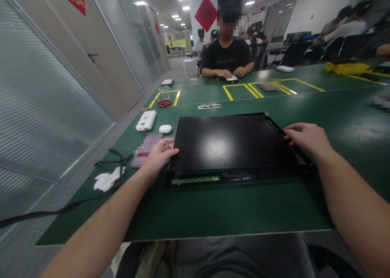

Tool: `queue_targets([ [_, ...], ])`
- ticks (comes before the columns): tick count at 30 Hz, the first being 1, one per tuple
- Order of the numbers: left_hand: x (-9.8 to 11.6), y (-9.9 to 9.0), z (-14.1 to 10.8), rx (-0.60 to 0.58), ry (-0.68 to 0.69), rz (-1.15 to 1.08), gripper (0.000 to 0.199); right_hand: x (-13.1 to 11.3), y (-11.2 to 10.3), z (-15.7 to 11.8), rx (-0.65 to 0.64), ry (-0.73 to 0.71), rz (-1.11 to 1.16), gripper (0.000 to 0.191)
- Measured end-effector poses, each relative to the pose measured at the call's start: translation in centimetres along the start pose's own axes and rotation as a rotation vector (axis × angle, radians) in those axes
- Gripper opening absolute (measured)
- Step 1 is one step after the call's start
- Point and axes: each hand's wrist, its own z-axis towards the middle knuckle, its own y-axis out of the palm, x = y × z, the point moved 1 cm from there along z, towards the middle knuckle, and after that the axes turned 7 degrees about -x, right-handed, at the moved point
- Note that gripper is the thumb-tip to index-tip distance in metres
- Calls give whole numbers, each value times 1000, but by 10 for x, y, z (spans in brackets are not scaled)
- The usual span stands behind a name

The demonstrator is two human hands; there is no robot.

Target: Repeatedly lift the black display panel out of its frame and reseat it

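Black panel [228, 144]: lies over black frame [258, 174], towards the green surface's [231, 213] near edge. Progress, I judge: laid across, not flush; circuit strip [195, 180] uncovered. Left hand [160, 152]: half-curled, thumb and fingers holding panel's left edge. Right hand [309, 138]: fingers bunched at frame's right rim; grip, I cannot tell.

Green tabletop [231, 213] gives passage along the near side of the black frame [258, 175] and rightward of my right hand [308, 138]. To the left, a phone [146, 151], a white case [165, 129] and a white power bank [146, 120] hem in my left hand [160, 153]; small white pieces [209, 106] lie beyond the black panel [225, 144].
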Motion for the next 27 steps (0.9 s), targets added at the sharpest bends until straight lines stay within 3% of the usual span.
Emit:
queue_targets([
  [10,0,2,0,8,14,12,57,-10,-4,-8,1,6,0,24],
  [19,0,2,-1,8,31,20,57,1,1,1,12,-35,-2,25],
  [27,1,2,-1,18,31,31,61,-3,0,-1,0,-25,-23,25],
])
